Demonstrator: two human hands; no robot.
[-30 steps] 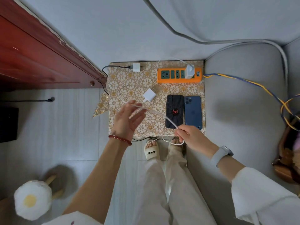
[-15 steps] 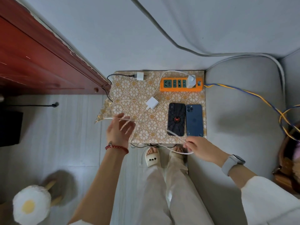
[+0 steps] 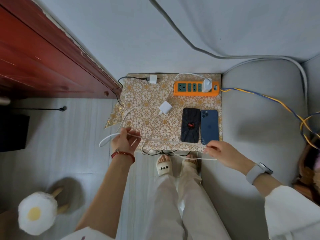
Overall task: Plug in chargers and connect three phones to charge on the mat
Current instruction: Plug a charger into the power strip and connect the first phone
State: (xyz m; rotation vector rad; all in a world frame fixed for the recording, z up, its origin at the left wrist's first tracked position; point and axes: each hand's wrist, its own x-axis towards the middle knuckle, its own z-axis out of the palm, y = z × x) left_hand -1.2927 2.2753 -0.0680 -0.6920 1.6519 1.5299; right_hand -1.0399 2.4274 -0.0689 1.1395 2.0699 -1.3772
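With both hands well apart, the left hand (image 3: 125, 141) and right hand (image 3: 218, 150) each pinching the white cable (image 3: 166, 141) along the mat's (image 3: 147, 94) near edge, we should draw it straight, untangled, toward the phones (image 3: 199, 125).
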